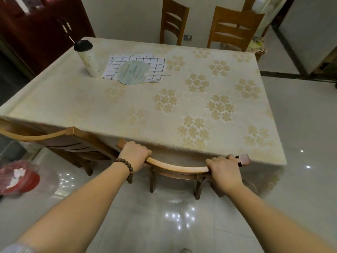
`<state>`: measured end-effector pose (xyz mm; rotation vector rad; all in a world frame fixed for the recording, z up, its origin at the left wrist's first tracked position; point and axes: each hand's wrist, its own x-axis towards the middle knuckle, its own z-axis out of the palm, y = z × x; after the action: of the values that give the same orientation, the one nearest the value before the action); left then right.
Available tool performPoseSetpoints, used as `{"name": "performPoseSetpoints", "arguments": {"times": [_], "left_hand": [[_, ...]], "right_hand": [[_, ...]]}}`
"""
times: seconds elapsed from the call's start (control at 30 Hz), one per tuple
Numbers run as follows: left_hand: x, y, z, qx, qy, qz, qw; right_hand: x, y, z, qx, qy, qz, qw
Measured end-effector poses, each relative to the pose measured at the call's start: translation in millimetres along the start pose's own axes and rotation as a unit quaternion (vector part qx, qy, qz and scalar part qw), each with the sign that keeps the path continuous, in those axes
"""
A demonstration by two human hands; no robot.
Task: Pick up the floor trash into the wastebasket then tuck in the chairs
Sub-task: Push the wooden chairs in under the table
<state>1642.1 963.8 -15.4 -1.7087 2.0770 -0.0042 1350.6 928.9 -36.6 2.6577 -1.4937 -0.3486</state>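
A wooden chair [175,168] stands at the near edge of the table [182,106], its seat under the cloth. My left hand [134,155] grips the left part of its curved top rail. My right hand [224,170] grips the right part of the same rail. A second wooden chair [60,137] stands to the left, against the table edge. On the floor at the far left sits a red wastebasket [18,177] with a clear liner and white paper scraps inside.
Two more wooden chairs [174,21] [233,28] stand at the table's far side. On the table are a tall cup with a straw [87,58], a round fan [134,73] and a checked cloth [136,60]. A dark red cabinet [42,30] is at back left. Glossy tile floor [164,216] lies below.
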Motion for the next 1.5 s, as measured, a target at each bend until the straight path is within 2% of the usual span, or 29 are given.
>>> {"name": "performPoseSetpoints", "arguments": {"times": [0.2, 0.33, 0.5, 0.7, 0.8, 0.9, 1.0, 1.13, 1.27, 1.37, 1.5], "left_hand": [[14.0, -28.2, 10.6, -0.003, 0.003, -0.005, 1.000], [11.6, -24.5, 18.0, 0.001, 0.039, -0.010, 0.999], [8.2, -21.2, 21.9, -0.069, 0.066, -0.026, 0.995], [-9.5, -1.8, 25.9, -0.157, 0.147, 0.003, 0.977], [-10.5, 11.0, 21.7, -0.144, 0.133, -0.044, 0.980], [-11.8, 16.4, 19.9, -0.144, 0.118, -0.057, 0.981], [-17.7, 29.8, 21.6, -0.149, 0.126, -0.061, 0.979], [-19.2, 48.2, 20.3, -0.155, 0.123, -0.049, 0.979], [-6.4, 55.3, 10.2, -0.155, 0.113, -0.038, 0.981], [4.1, 58.9, 3.7, -0.151, 0.111, -0.039, 0.982], [7.3, 59.9, 6.0, -0.137, 0.121, -0.039, 0.982]], "right_hand": [[16.1, -20.4, -0.4, 0.031, 0.028, -0.013, 0.999], [16.0, -19.7, 5.1, 0.019, 0.041, 0.001, 0.999], [15.7, -24.1, 3.1, 0.018, 0.056, 0.016, 0.998], [6.7, -34.7, -3.5, 0.027, 0.070, -0.001, 0.997], [3.4, -36.6, -12.7, 0.037, 0.030, -0.008, 0.999], [1.4, -29.7, -19.1, 0.044, 0.003, -0.025, 0.999], [-6.6, -22.4, -11.7, 0.030, 0.026, -0.054, 0.998], [-23.0, -9.4, 3.4, 0.003, 0.052, -0.044, 0.998], [-21.9, 1.8, 1.2, 0.019, 0.052, -0.025, 0.998], [-14.7, 11.6, -0.1, 0.035, 0.014, 0.004, 0.999], [-13.6, 15.0, 5.4, 0.035, 0.026, -0.005, 0.999]]}}
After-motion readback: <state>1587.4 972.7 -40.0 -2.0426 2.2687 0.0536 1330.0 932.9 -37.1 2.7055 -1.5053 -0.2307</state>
